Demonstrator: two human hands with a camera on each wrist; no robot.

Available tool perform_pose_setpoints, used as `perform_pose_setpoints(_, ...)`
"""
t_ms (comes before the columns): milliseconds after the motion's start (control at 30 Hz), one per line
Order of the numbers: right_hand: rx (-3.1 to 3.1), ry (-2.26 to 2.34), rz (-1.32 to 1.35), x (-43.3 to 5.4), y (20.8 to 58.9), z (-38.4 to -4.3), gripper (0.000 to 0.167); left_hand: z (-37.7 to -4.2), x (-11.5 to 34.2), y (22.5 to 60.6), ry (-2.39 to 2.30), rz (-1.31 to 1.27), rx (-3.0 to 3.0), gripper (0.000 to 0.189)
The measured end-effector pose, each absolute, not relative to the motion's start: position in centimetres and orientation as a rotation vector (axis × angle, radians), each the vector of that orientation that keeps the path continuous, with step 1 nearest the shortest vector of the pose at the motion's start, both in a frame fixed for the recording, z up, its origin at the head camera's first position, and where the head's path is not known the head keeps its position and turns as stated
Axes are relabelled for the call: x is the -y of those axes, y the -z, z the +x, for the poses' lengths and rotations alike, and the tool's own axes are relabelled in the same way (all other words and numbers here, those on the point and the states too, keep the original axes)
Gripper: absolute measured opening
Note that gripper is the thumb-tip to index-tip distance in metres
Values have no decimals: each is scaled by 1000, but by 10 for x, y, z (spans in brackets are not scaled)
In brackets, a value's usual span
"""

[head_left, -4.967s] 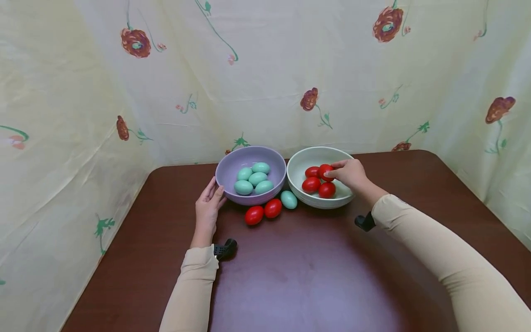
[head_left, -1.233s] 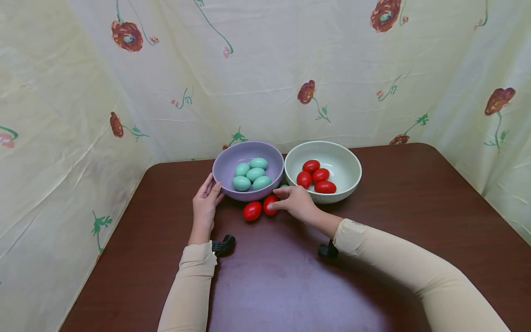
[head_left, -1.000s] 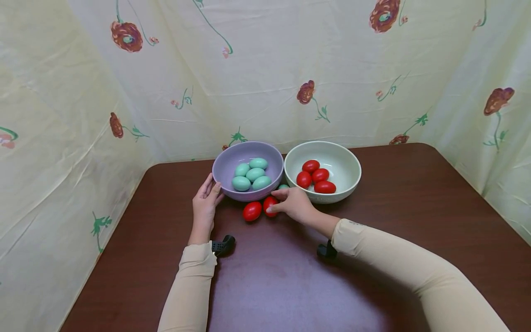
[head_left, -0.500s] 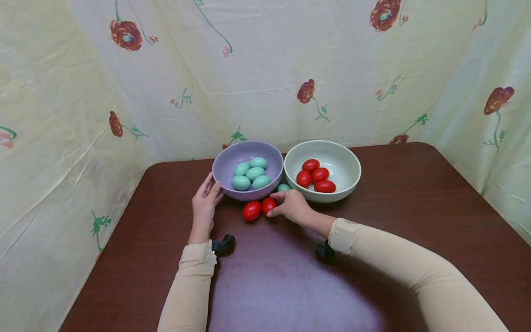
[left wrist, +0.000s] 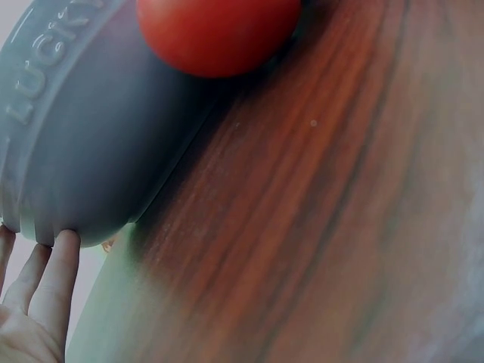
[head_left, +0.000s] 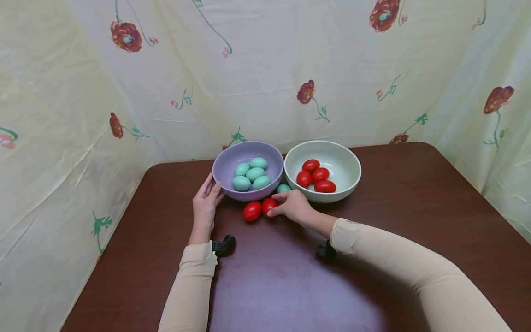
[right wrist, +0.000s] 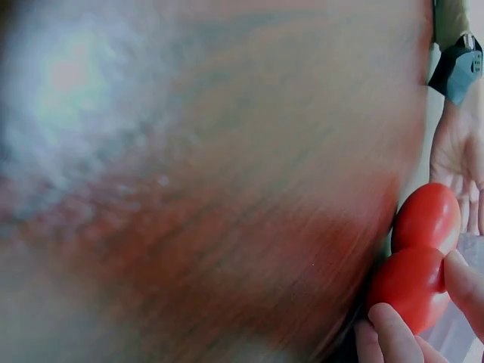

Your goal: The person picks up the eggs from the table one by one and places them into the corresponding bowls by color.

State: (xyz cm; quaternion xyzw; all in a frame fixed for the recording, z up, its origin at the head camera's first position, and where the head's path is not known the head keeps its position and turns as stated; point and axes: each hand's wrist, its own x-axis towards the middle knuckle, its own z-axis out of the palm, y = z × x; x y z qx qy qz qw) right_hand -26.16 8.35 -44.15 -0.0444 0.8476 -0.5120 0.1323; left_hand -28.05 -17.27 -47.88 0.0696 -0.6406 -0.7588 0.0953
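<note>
My right hand (head_left: 294, 206) pinches a red egg (head_left: 269, 207) between thumb and fingers, in front of the purple bowl (head_left: 226, 168). In the right wrist view, a thumb and fingertips press on opposite sides of this egg (right wrist: 408, 289). A second red egg (head_left: 252, 211) lies against it on the left. My left hand (head_left: 204, 207) touches the purple bowl's left side; in the left wrist view its straight fingers (left wrist: 57, 283) rest against the wall. Several mint-green eggs (head_left: 255, 174) lie inside that bowl. The pale green bowl (head_left: 346, 168) holds several red eggs (head_left: 320, 174).
One mint-green egg (head_left: 284, 188) sits on the table between the bowls, partly hidden by my right hand. Both bowls stand side by side at the back of the brown table (head_left: 265, 286). A flowered curtain (head_left: 249, 92) hangs directly behind.
My right hand has let go of a red egg in the pale green bowl and moved left and down to another one on the table. The left hand stays at the purple bowl.
</note>
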Motion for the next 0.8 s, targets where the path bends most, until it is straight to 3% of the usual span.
perform_pose_setpoints(400,-2386,1566,-178,-98,425,-258,51,-271,170,465,2285,235,1901,59)
perform_pose_setpoints(800,-2251,1738,-68,-121,389,-254,52,-281,172,480,2246,206,1876,61)
